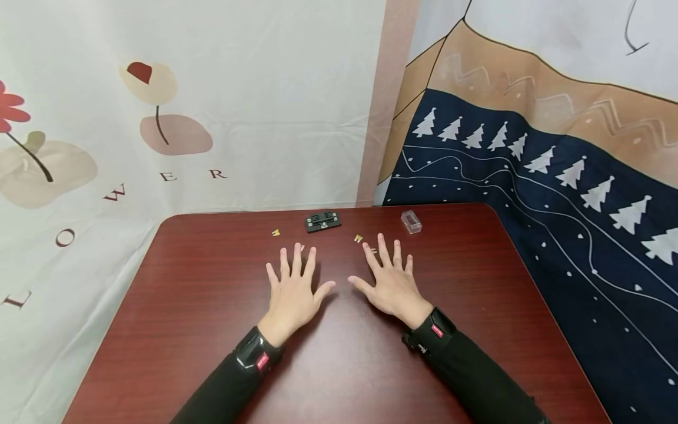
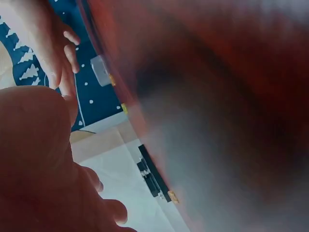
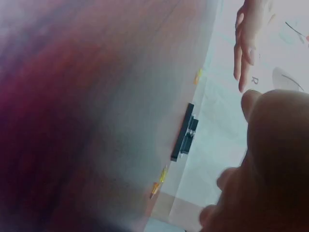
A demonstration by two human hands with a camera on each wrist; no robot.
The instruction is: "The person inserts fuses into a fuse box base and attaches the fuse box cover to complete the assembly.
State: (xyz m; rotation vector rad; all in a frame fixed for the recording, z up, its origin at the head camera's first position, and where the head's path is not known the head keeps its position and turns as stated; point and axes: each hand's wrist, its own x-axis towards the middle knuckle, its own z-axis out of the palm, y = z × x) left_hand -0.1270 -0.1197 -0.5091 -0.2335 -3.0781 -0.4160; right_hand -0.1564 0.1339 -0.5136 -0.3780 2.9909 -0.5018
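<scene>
Both hands are held palm down over the table with spread fingers, holding nothing. My left hand [image 1: 292, 294] is at left of centre, its fingertips near a small piece [image 1: 302, 248] partly hidden by them. The right hand [image 1: 393, 287] mirrors it, its index finger beside another small piece [image 1: 374, 251]. Beyond the hands lies a black block [image 1: 323, 221] with metal screws on top. A yellow two-pronged piece [image 1: 276, 232] sits left of the block, and a second yellow piece [image 1: 358, 238] to its right. In the right wrist view the black block [image 3: 183, 133] appears side-on.
A small clear plastic box [image 1: 411, 222] stands near the far right edge of the dark red table [image 1: 212, 330]. Behind the table hangs a pale printed cloth [image 1: 286, 106], with a navy tree-patterned cloth [image 1: 529, 200] on the right.
</scene>
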